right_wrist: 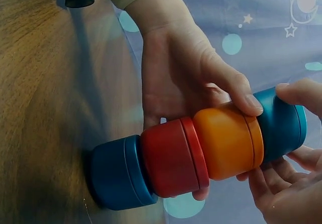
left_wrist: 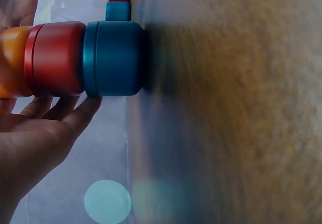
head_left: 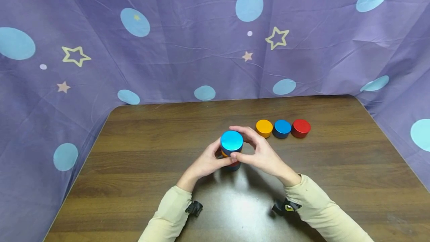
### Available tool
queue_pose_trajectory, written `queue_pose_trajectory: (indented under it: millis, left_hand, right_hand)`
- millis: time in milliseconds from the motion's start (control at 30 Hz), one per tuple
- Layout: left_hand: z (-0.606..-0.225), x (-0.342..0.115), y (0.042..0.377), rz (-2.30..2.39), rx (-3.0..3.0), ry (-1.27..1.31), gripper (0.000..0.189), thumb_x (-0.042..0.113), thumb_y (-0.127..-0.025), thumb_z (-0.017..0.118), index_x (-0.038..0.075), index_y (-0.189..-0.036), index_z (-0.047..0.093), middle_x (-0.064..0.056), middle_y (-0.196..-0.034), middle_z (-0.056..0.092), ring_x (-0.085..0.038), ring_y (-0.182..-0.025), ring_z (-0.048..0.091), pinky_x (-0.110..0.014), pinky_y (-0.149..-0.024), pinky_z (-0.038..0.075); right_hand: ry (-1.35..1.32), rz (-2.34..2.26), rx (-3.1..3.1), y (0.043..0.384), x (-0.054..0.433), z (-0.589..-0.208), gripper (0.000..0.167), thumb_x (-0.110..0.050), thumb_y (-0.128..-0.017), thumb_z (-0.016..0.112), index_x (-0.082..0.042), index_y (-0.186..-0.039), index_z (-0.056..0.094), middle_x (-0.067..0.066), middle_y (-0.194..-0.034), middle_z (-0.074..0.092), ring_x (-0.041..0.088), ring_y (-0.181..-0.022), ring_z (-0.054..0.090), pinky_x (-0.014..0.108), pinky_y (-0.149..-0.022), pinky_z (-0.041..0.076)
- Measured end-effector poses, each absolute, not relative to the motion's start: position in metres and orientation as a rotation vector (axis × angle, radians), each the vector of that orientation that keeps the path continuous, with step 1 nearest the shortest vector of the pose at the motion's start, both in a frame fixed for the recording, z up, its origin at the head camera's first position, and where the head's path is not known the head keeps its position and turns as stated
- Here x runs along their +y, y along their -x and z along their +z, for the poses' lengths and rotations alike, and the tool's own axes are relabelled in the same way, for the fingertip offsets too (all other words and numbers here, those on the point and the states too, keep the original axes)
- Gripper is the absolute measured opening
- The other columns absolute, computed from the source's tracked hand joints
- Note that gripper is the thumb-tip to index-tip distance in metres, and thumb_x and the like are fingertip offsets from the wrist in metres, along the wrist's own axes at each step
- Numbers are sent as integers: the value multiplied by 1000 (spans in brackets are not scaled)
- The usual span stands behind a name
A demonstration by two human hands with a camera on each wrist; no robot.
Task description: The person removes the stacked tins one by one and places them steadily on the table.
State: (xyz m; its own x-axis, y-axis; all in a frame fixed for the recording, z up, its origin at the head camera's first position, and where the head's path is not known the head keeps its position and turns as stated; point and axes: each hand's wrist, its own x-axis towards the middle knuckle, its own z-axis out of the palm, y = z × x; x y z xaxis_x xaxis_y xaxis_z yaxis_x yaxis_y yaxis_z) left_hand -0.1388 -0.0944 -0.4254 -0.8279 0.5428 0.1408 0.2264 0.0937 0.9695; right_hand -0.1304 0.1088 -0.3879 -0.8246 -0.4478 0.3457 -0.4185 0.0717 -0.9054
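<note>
Round lidded tins stand in one stack in front of me. From the table up they are a blue tin (right_wrist: 118, 176), a red tin (right_wrist: 171, 158), an orange tin (right_wrist: 226, 141) and a top blue tin (head_left: 231, 141). My left hand (head_left: 206, 163) holds the stack from the left, its thumb on the orange tin and its fingers behind the lower ones. Around the top blue tin, the right hand (head_left: 265, 155) grips with thumb in front and fingers behind. In the right wrist view the stack looks tilted.
Behind the right hand, a row of separate tins sits on the wooden table (head_left: 144, 152): orange (head_left: 264, 128), blue (head_left: 282, 128) and red (head_left: 301, 128). A purple patterned cloth (head_left: 188, 47) hangs along the table's back edge. Small black devices (head_left: 194, 208) are strapped at both wrists.
</note>
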Motion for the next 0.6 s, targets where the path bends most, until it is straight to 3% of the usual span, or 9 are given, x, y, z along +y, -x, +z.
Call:
queue_pose_trajectory:
  millis: [300, 600]
  left_hand:
    - [-423, -93, 137, 1784, 2118, -748, 60, -3, -87, 68, 5, -141, 42, -13, -129, 52, -26, -113, 53, -41, -98, 42]
    - [-393, -89, 126, 1759, 2141, -735, 52, -1, -89, 67, -2, -136, 45, -17, -126, 53, -25, -107, 54, -34, -94, 45]
  right_hand:
    - [867, -1944, 2306, 129, 115, -385, 61, -1, -79, 78, -5, -135, 52, 3, -127, 57, 19, -116, 54, 35, -102, 40]
    - [796, -1954, 2322, 128, 127, -385, 62, -1, -80, 77, -3, -136, 50, 5, -127, 58, 19, -114, 55, 31, -101, 40]
